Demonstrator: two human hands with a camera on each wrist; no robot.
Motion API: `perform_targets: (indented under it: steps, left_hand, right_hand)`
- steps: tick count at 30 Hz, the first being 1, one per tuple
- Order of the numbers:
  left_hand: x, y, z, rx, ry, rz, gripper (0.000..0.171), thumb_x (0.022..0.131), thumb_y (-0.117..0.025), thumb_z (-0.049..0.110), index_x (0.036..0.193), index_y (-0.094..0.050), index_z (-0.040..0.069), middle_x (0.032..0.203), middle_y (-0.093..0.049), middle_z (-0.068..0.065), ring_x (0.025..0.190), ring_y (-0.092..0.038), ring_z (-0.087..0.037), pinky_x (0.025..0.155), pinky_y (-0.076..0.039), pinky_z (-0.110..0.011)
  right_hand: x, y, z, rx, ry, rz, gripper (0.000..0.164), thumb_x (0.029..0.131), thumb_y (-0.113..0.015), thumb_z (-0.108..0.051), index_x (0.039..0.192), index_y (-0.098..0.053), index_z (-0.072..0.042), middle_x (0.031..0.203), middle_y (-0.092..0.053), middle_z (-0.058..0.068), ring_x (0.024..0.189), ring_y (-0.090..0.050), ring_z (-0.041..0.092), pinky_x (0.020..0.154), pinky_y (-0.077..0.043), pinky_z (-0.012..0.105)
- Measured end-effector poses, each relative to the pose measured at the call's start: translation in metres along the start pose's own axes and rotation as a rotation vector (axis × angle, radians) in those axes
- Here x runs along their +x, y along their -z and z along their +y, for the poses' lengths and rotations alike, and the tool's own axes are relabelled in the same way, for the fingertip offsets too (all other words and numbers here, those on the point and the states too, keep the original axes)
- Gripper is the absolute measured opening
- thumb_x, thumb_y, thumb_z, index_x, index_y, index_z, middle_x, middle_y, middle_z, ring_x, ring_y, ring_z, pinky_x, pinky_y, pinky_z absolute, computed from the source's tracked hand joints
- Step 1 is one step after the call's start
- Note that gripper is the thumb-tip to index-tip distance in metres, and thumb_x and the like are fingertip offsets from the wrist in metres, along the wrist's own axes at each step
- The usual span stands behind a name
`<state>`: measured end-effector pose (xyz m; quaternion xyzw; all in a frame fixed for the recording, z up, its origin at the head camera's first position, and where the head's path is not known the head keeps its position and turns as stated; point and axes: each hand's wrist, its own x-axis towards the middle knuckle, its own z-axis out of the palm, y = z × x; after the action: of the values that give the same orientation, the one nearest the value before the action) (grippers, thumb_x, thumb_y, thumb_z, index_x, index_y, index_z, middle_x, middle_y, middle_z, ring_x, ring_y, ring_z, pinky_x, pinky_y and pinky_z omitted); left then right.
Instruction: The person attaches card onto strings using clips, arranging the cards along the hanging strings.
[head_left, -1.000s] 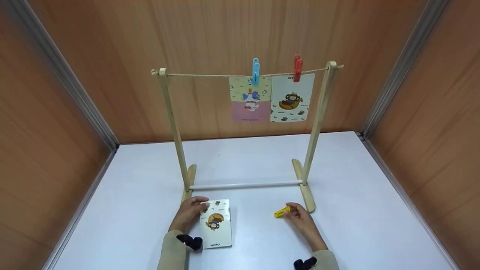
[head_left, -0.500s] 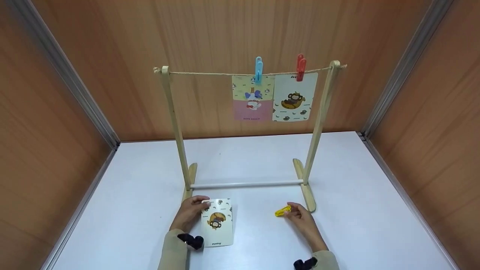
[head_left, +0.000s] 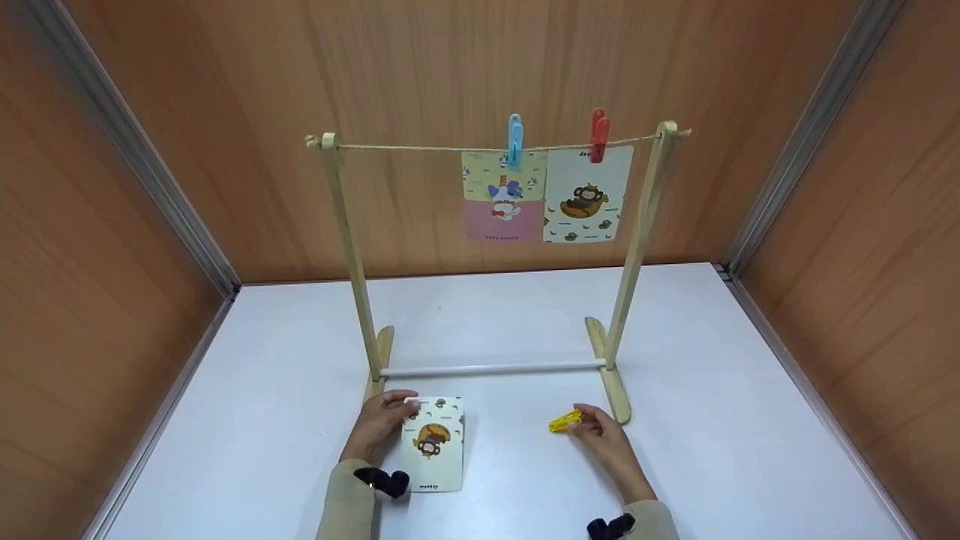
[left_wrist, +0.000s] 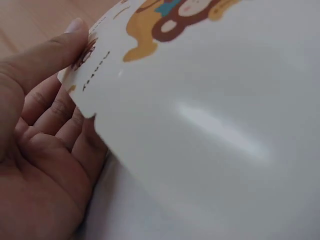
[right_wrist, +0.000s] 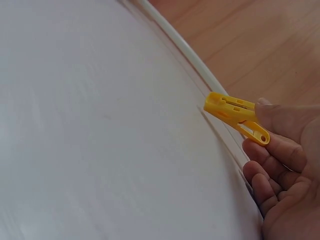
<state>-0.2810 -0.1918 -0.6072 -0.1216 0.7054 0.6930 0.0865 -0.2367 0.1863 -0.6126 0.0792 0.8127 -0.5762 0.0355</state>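
Note:
My left hand (head_left: 376, 425) pinches the far left corner of a white card (head_left: 435, 472) with a monkey-and-banana print. The thumb lies on the card's printed face and the fingers are behind it, as the left wrist view shows. From my side the monkey appears upside down. My right hand (head_left: 604, 442) holds a yellow clothespin (right_wrist: 230, 112) by its handle end, between thumb and fingers. The clothespin's nose points left, toward the card. Both hands are low over the front of the white table, on this side of a small wooden drying rack (head_left: 349, 255).
A string (head_left: 405, 148) spans the rack's posts. A blue clothespin (head_left: 514, 142) holds a yellow-and-pink card (head_left: 504, 221) on it; a red clothespin (head_left: 599, 136) holds another monkey card (head_left: 581, 225). A white rod (head_left: 491, 370) joins the feet. Wood-grain panels (head_left: 112, 187) enclose the table (head_left: 247, 420).
The card in my left hand has tilted slightly, its near edge shifting a little away from me. My right hand and the yellow clothespin stay nearly still. The head view has shifted slightly.

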Motion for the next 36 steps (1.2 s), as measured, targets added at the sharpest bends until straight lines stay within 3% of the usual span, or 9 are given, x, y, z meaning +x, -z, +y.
perform_targets:
  steps: [8, 22, 36]
  left_hand:
    - [-0.001, -0.004, 0.002, -0.009, 0.033, 0.047, 0.035, 0.079, -0.078, 0.017, 0.107, -0.066, -0.001, 0.085, -0.071, -0.004, 0.078, -0.063, -0.015, 0.072, -0.049, -0.025]
    - [-0.009, -0.011, 0.009, -0.205, 0.067, 0.029, 0.030, 0.085, -0.072, 0.013, 0.107, -0.062, -0.004, 0.084, -0.068, -0.007, 0.078, -0.065, -0.018, 0.071, -0.052, -0.029]
    - [-0.018, -0.012, 0.017, -0.203, 0.058, 0.005, 0.034, 0.093, -0.060, 0.010, 0.121, -0.055, -0.009, 0.093, -0.068, -0.007, 0.084, -0.063, -0.015, 0.075, -0.049, -0.026]
  right_hand:
    - [0.000, 0.000, -0.003, 0.003, 0.006, -0.008, 0.047, 0.089, -0.068, -0.024, 0.127, -0.057, 0.001, 0.110, -0.060, 0.011, 0.091, -0.050, 0.014, 0.082, -0.042, 0.028]
    - [0.001, 0.000, -0.008, -0.002, -0.019, 0.003, 0.050, 0.089, -0.068, -0.028, 0.128, -0.057, 0.001, 0.112, -0.061, 0.012, 0.094, -0.051, 0.017, 0.081, -0.041, 0.028]
    - [0.003, -0.003, -0.013, 0.030, -0.046, 0.035, 0.048, 0.088, -0.070, -0.026, 0.126, -0.058, 0.001, 0.109, -0.061, 0.009, 0.092, -0.052, 0.016, 0.079, -0.043, 0.026]
